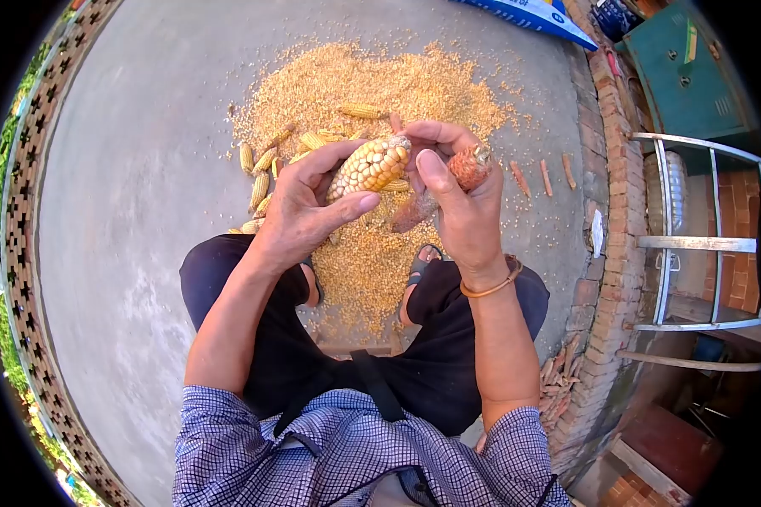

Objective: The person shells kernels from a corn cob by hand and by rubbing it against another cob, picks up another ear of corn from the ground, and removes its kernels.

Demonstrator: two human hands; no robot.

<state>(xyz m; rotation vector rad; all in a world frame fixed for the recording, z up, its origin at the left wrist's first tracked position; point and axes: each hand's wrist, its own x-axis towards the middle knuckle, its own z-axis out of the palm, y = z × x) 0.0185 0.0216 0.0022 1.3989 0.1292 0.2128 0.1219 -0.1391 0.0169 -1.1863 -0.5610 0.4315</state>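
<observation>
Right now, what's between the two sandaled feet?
Loose corn kernels, spread in a layer; the head view shows it.

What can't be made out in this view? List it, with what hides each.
In the head view:
Underside of the plump yellow-and-white corn cob: turned away, partly behind the left hand.
Whether the rough reddish bare cob joins the dusty reddish piece below: the right hand covers between.
Rest of the blue-and-white printed sack: cut off by the top edge; its print too small.
</observation>
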